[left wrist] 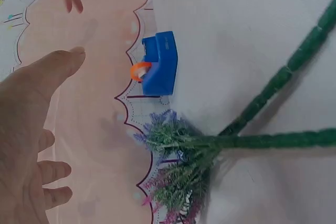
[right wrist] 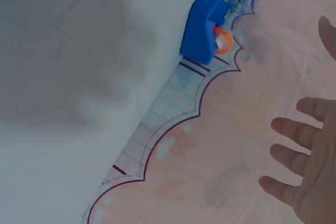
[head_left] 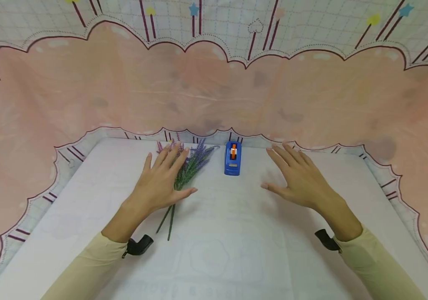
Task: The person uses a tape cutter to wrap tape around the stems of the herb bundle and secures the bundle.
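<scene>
Two sprigs of artificial lavender [head_left: 189, 171], one purple and one pink, lie crossed on the white table, their green stems [left wrist: 273, 141] pointing toward the near side. My left hand [head_left: 159, 179] is spread above them and hides part of the flowers in the head view. A blue tape dispenser [head_left: 232, 158] with an orange reel [left wrist: 140, 71] stands near the far edge, between the two hands. My right hand [head_left: 300, 179] is held to the right of the dispenser, fingers spread, over the white surface. Neither hand holds anything.
A white sheet [head_left: 214, 258] covers the tabletop. Behind and around it hangs a peach cloth [head_left: 199, 91] with a scalloped border and star prints. Each wrist carries a small black camera [head_left: 139, 245] below the sleeve's cuff.
</scene>
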`<state>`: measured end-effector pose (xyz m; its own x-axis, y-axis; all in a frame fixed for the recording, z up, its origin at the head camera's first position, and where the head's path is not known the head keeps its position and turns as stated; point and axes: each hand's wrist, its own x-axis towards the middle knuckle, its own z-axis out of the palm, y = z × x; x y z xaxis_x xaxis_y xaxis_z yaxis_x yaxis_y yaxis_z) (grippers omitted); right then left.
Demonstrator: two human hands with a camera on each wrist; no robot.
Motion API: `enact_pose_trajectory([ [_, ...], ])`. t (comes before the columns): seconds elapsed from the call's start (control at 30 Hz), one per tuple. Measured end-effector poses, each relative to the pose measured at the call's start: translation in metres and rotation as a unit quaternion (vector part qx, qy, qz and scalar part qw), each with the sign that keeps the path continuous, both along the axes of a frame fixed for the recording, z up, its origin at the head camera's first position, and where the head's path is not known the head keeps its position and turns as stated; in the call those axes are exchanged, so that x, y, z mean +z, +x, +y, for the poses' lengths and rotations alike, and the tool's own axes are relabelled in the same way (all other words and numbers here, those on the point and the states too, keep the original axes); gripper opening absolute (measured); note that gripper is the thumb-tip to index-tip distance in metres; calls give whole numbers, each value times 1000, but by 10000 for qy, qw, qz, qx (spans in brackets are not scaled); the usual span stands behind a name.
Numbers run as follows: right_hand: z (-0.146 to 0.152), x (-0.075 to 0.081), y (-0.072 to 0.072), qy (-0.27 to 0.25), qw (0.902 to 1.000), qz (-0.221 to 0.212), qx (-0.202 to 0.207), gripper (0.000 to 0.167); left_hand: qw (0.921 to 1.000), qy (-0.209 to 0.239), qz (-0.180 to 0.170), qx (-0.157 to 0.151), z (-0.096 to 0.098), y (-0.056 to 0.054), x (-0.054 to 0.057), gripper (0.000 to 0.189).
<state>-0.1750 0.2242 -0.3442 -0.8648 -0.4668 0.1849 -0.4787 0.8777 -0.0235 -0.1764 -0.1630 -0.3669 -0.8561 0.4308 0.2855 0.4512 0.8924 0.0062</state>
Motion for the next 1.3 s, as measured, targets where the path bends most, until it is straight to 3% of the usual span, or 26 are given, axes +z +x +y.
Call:
enact_pose_trajectory([
  [0.27,-5,7,-11,-589,9979,-249,-27,73,9944,741,-37,-756,14,-16,0,101],
  [0.57,-10,14,-22,-1081,9918,-665,-178,46,9784,1610,-1082,-714,32,-36,3,91],
  [0.73,-12,14,-29,-1385,9852,-980,-259,46,9622,2080,-1559,-811,42,-54,-2,86],
  [1.07,-15,9,-43,-1799,9768,-1161,-87,41,9160,2974,-2343,-1324,66,-94,-18,77],
  [1.3,-22,6,-54,-1881,9721,-1392,-179,40,9077,2999,-2679,-1202,83,-112,-27,70],
])
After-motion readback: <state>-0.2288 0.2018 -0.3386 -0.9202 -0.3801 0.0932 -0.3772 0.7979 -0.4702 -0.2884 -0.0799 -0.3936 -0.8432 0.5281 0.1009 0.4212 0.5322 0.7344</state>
